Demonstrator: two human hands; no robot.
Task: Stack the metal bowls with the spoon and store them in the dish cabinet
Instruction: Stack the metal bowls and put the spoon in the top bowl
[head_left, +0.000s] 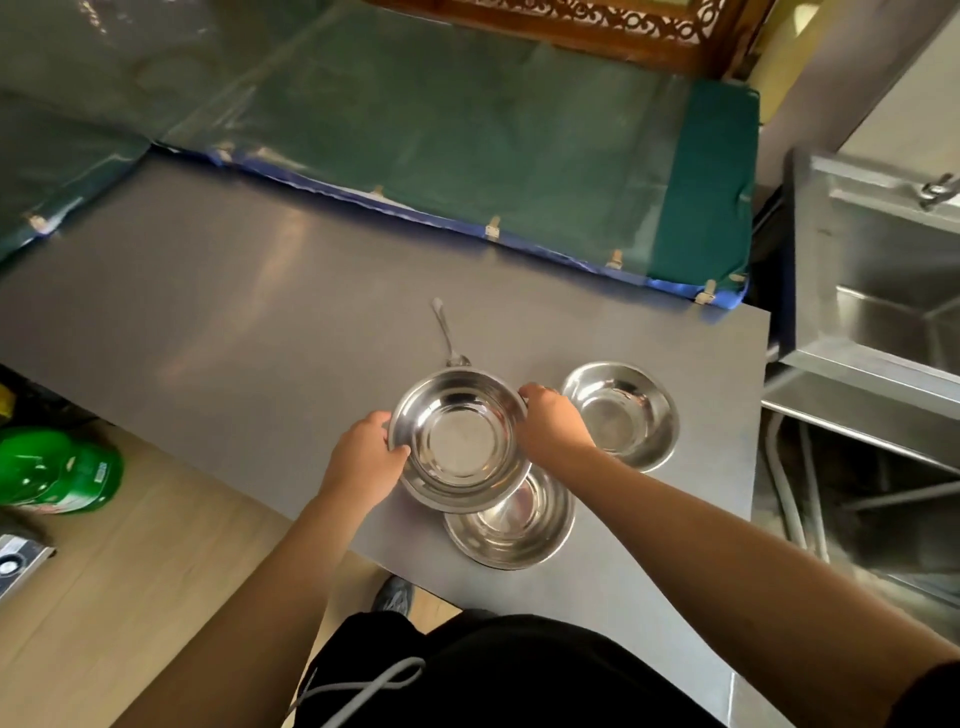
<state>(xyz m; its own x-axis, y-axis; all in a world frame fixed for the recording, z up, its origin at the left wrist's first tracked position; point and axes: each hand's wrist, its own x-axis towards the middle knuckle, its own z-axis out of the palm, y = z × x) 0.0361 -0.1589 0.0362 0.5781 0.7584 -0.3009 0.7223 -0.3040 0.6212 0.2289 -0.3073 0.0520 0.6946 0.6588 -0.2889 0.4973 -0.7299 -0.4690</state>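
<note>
Three shiny metal bowls are on or above the grey table (208, 312). Both hands hold the middle bowl (460, 441) by its rim: my left hand (366, 457) on its left side, my right hand (550, 423) on its right side. It hangs partly over a second bowl (519, 525) resting near the table's front edge. A third bowl (621, 413) sits to the right, just behind my right hand. A metal spoon (448, 332) lies on the table beyond the held bowl, its scoop partly hidden by the rim.
A steel sink (883, 291) stands to the right of the table. Green padded covers (467, 135) run along the table's far side. Green bottles (57, 470) lie on the wooden floor at the left. The dish cabinet is not in view.
</note>
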